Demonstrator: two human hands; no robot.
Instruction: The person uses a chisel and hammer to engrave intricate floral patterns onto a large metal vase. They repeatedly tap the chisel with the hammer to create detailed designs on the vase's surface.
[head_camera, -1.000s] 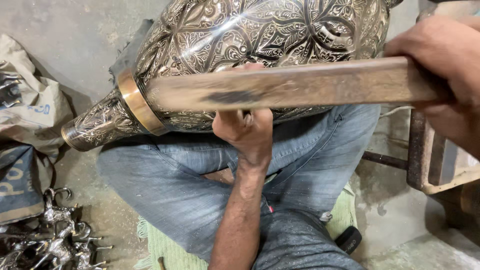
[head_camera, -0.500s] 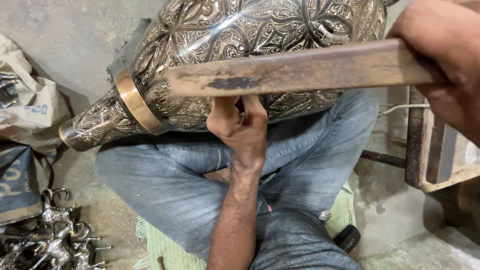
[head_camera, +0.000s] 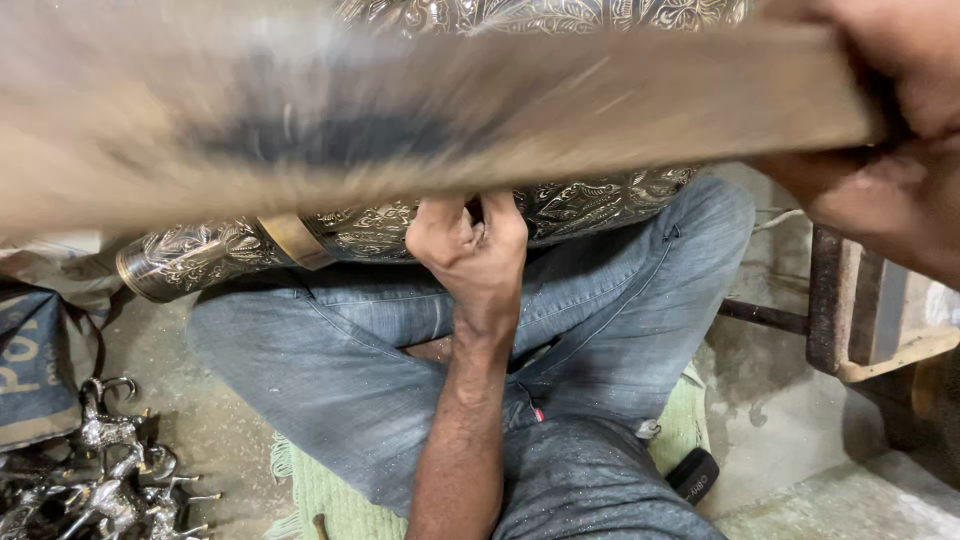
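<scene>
Head view, only camera. Person seated cross-legged in blue jeans (head_camera: 600, 330) on a green mat (head_camera: 330, 495), on a dusty concrete floor (head_camera: 190, 340).

Progress, as a judgement: work on the engraved metal vessel (head_camera: 350, 232) looks mid-course. The wooden bar (head_camera: 430, 120) is motion-blurred across the top of the frame, consistent with a stroke under way. How much of the surface has been treated cannot be told; nothing marks finished from unfinished areas.

Right hand (head_camera: 880, 130), at 2 o'clock: fingers closed around the end of the wooden bar. The bar runs from that hand leftward, passing in front of the vessel.

Left hand (head_camera: 470, 245), centre of frame: fist closed against the underside of the vessel. Whether it pinches a small tool or only braces the metal cannot be told.

Vessel: lies across the lap, narrow mouth end toward 9 o'clock, body running up behind the bar toward 12 o'clock. Dark silvery metal, dense floral and leaf engraving, one plain brass-coloured band (head_camera: 292, 240) near the neck.

Surroundings: small silvery animal figurines (head_camera: 110, 470) heaped at 8 o'clock; a rusty metal frame (head_camera: 850, 320) at 3 o'clock.
</scene>
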